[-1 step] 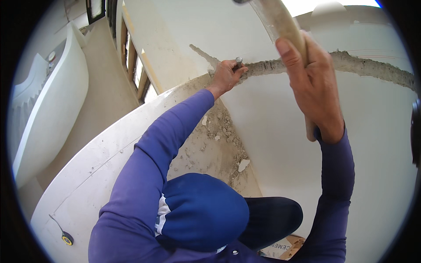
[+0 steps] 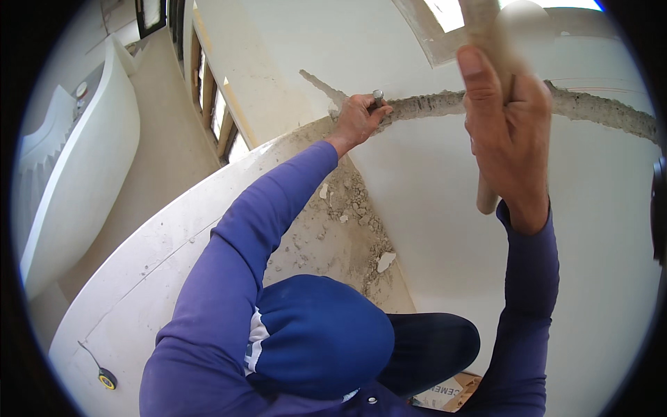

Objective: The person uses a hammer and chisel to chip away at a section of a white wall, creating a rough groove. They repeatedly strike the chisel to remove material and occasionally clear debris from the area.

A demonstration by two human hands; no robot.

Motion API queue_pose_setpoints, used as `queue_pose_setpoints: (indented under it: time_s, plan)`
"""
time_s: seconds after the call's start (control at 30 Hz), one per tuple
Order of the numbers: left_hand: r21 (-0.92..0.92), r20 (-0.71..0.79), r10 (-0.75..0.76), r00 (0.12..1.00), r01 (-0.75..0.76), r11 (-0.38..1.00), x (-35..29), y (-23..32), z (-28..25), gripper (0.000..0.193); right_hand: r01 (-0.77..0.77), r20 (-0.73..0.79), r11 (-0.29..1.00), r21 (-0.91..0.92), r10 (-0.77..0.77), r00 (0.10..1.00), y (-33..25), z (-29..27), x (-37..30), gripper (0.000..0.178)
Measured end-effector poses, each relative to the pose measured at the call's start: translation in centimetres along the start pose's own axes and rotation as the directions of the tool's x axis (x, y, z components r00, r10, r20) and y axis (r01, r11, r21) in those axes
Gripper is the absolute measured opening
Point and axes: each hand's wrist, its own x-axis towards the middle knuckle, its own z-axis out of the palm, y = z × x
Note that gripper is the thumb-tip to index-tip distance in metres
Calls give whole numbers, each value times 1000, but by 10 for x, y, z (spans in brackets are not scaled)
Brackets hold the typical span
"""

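My left hand (image 2: pixel 358 122) is closed round a steel chisel (image 2: pixel 378 96), whose round struck end shows above my fingers; its tip is hidden. It is held at the corner where a rough groove (image 2: pixel 424 107) cut in the white wall meets a shorter slanting groove (image 2: pixel 323 85). My right hand (image 2: pixel 511 132) grips the pale wooden handle of a hammer (image 2: pixel 488 194), raised in front of the wall to the right of the chisel. The hammer's head lies out of view past the upper edge.
Broken plaster and rubble (image 2: pixel 361 215) lie on the ledge (image 2: pixel 160 243) below the groove. A tape measure (image 2: pixel 106 378) rests on its left part. A printed paper bag (image 2: pixel 448 393) is by my knee (image 2: pixel 438 344). Beyond the ledge's curved edge, a lower level with a curved white parapet (image 2: pixel 97 160) shows.
My right hand has shifted a little to the right with the hammer, and its handle stands more upright, uncovering a window corner. My left hand and the chisel have stayed in place.
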Motion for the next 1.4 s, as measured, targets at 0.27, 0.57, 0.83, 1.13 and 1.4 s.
queue_pose_setpoints:
  time_s: [0.27,0.57,0.83,1.13,1.4]
  plan:
    - [-20,23,10,1000,-10,1000,3,6,13,16,68,396,878,-474,143,907,98,14,-23,31]
    - [-13,20,63,998,-63,998,10,-1,19,22,36,57,990,-136,-28,998,74,22,-45,30]
    - [47,110,-48,993,43,998,2,-6,9,17,-233,64,971,-52,236,970,15,2,-25,32]
    - [65,77,-21,997,16,998,11,4,13,16,-22,365,897,-442,202,909,103,23,-56,38]
    - [87,135,-98,986,87,992,12,4,6,17,24,-237,980,195,24,971,38,13,-40,22]
